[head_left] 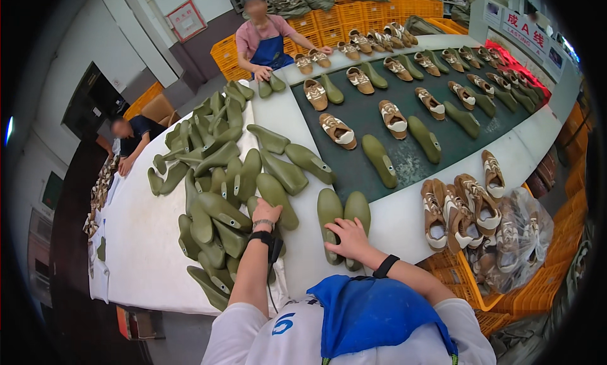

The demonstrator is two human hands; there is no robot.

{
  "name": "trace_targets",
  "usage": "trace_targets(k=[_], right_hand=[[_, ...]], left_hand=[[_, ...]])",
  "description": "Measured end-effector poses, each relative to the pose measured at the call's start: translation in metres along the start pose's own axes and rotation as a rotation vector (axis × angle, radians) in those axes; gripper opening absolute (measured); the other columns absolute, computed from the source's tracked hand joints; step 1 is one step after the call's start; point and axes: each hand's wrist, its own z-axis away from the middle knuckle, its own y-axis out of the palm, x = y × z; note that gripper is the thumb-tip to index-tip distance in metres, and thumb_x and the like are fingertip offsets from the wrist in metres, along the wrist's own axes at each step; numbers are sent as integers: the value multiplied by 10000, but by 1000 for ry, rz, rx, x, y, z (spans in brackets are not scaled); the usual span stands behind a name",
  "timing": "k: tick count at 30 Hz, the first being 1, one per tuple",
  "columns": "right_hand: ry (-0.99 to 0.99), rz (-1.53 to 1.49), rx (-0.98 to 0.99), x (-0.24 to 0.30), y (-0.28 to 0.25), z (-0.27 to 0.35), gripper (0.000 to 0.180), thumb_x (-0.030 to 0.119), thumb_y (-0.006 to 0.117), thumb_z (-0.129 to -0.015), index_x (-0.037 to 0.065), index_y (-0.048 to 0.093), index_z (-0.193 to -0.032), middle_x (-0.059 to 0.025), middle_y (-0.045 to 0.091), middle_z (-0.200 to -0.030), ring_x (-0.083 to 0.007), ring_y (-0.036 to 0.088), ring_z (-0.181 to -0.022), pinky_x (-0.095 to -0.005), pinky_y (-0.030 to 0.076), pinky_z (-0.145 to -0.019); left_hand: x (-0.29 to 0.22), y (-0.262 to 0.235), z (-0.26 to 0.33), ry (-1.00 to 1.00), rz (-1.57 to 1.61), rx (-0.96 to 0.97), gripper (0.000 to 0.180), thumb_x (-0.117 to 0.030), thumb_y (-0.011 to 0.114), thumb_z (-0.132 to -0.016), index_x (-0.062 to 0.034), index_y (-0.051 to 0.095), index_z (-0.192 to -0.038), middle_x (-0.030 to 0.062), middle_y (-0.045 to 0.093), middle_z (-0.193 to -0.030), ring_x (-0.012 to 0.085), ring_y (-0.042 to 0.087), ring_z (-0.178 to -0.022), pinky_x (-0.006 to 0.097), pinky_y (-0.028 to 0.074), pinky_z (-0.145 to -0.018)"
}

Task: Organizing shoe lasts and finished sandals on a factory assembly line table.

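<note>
My left hand (pixel 267 214) is closed on a green shoe last (pixel 277 199) at the right side of a heap of lasts; part of its fingers is hidden. Two more lasts, a left one (pixel 329 208) and a right one (pixel 358 207), lie side by side on the white table in front of me. Across this pair rests my right hand (pixel 349 238), its fingers spread over their near halves. Other loose green lasts (pixel 282 173) lie just beyond my left hand.
A dark green belt (pixel 404 166) bears rows of brown-and-white sneakers (pixel 392 120) and lasts. Sneakers (pixel 475 204) crowd an orange crate (pixel 471 283) with a clear plastic bag at my right. One person (pixel 269 36) touches lasts across the table; another (pixel 133 137) leans at the far left.
</note>
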Motion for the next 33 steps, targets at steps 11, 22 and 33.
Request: trace_targets(k=[11, 22, 33], right_hand=[[-5, 12, -12, -1, 2, 0, 481, 414, 646, -709, 181, 571, -1123, -148, 531, -1153, -298, 505, -1076, -531, 281, -985], [-1, 17, 19, -2, 4, -2, 501, 420, 648, -716, 181, 563, -1148, -144, 521, -1180, -286, 493, -1101, -531, 274, -994], [-33, 10, 18, 2, -1, -5, 497, 430, 632, -722, 175, 553, -1141, -156, 520, -1166, -296, 510, -1068, -545, 283, -973]], left_hand=[[-30, 9, 103, 517, -8, -256, 332, -129, 606, -699, -72, 514, -1013, 182, 596, -916, 336, 574, -887, 441, 468, -712], [-8, 24, 94, 527, -125, 167, 432, -135, 613, -727, -51, 544, -1146, 308, 416, -1239, 412, 560, -957, 428, 467, -837], [-87, 24, -28, 575, -516, 101, 591, -281, 628, -768, -205, 381, -1299, 147, 326, -1380, 370, 251, -1300, 550, 348, -946]])
